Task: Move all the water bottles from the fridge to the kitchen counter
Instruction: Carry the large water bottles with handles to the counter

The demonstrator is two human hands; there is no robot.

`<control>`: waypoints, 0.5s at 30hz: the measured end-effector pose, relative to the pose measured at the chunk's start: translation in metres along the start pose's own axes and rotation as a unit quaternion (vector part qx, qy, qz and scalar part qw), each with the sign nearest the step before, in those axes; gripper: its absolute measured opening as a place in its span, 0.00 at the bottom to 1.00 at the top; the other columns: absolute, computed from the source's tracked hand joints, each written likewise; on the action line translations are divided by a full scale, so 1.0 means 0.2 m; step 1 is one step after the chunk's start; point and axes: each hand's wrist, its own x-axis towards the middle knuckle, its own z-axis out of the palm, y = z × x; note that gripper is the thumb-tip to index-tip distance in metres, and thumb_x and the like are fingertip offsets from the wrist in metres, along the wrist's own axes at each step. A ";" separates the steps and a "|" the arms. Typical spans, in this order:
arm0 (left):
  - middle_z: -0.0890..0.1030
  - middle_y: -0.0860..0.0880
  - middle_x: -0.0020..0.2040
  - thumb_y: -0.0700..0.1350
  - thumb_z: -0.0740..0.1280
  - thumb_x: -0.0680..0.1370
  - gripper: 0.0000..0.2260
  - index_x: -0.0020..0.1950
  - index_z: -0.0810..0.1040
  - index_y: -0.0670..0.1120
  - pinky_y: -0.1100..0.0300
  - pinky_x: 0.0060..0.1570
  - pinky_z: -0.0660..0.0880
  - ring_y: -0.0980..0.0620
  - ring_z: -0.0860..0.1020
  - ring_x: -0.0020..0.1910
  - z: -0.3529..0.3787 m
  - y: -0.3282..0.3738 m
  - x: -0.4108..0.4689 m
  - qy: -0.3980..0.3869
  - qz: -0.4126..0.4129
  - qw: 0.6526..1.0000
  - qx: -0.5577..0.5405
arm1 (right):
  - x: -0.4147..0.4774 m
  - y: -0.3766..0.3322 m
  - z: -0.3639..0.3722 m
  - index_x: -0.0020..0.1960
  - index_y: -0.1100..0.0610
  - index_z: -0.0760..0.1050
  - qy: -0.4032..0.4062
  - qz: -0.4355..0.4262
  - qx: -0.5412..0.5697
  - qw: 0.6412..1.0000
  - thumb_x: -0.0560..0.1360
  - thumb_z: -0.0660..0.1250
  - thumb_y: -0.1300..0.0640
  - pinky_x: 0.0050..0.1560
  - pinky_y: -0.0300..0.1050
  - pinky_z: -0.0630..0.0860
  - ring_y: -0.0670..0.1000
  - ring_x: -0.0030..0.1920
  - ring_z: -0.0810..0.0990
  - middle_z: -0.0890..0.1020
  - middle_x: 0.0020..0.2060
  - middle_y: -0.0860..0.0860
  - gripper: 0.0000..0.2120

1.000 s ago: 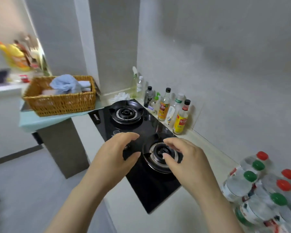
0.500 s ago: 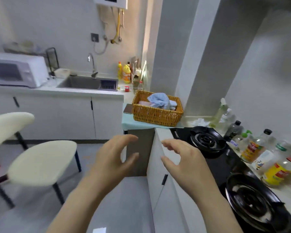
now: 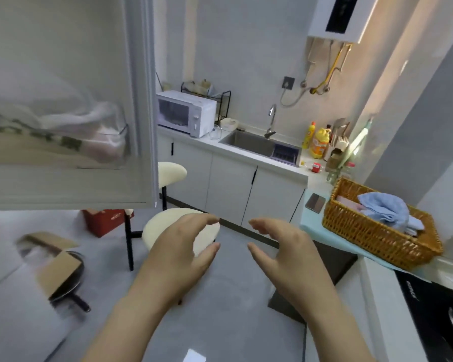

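My left hand and my right hand are held out in front of me over the floor, both empty with fingers curved and apart. The open fridge door fills the upper left, with a blurred bag on its inner shelf. No water bottles are in view. The kitchen counter with the black stove lies at the lower right edge.
Two cream stools stand just beyond my hands. A wicker basket with a blue cloth sits at the right. A far counter carries a microwave and sink. A cardboard box and pan lie on the floor left.
My view has swung left from the stove and the bottles on the counter, past the basket, to the open fridge door. Both hands stay empty and spread.
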 end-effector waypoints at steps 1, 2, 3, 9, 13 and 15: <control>0.74 0.65 0.54 0.46 0.70 0.75 0.15 0.62 0.76 0.54 0.80 0.53 0.63 0.66 0.71 0.55 -0.02 -0.03 0.01 0.011 -0.011 1.000 0.009 | 0.05 -0.01 0.03 0.66 0.46 0.74 -0.007 -0.014 0.007 1.000 0.75 0.70 0.51 0.61 0.35 0.73 0.39 0.59 0.75 0.78 0.59 0.39 0.20; 0.74 0.65 0.54 0.46 0.70 0.75 0.15 0.62 0.76 0.54 0.79 0.54 0.64 0.66 0.71 0.55 -0.05 -0.05 0.03 0.022 -0.019 0.999 0.019 | 0.11 -0.03 0.06 0.66 0.46 0.74 -0.013 -0.028 0.014 0.999 0.75 0.70 0.51 0.60 0.35 0.73 0.40 0.59 0.76 0.79 0.59 0.39 0.19; 0.73 0.65 0.54 0.46 0.70 0.75 0.15 0.62 0.76 0.54 0.76 0.55 0.65 0.66 0.71 0.56 -0.08 -0.07 0.04 0.033 -0.029 0.999 0.027 | 0.16 -0.04 0.09 0.65 0.46 0.74 -0.020 -0.043 0.021 0.999 0.75 0.70 0.51 0.60 0.36 0.74 0.40 0.58 0.77 0.79 0.59 0.39 0.19; 0.75 0.62 0.59 0.48 0.69 0.76 0.16 0.64 0.75 0.55 0.82 0.51 0.62 0.65 0.71 0.57 -0.24 -0.22 0.05 0.093 -0.125 0.985 0.078 | 0.47 -0.17 0.27 0.62 0.46 0.77 -0.054 -0.120 0.107 0.985 0.74 0.70 0.54 0.59 0.43 0.75 0.41 0.57 0.78 0.80 0.55 0.38 0.17; 0.73 0.67 0.57 0.49 0.68 0.76 0.16 0.64 0.74 0.57 0.73 0.56 0.66 0.66 0.72 0.57 -0.36 -0.31 -0.01 0.136 -0.182 0.966 0.121 | 0.61 -0.31 0.42 0.61 0.46 0.77 -0.093 -0.177 0.136 0.970 0.74 0.70 0.55 0.55 0.30 0.69 0.40 0.55 0.77 0.80 0.53 0.38 0.17; 0.73 0.69 0.55 0.49 0.69 0.75 0.15 0.62 0.75 0.58 0.70 0.55 0.67 0.65 0.73 0.55 -0.43 -0.36 -0.06 0.158 -0.207 0.957 0.130 | 0.64 -0.41 0.48 0.61 0.47 0.77 -0.108 -0.200 0.147 0.963 0.73 0.71 0.56 0.51 0.24 0.65 0.40 0.54 0.76 0.80 0.52 0.38 0.16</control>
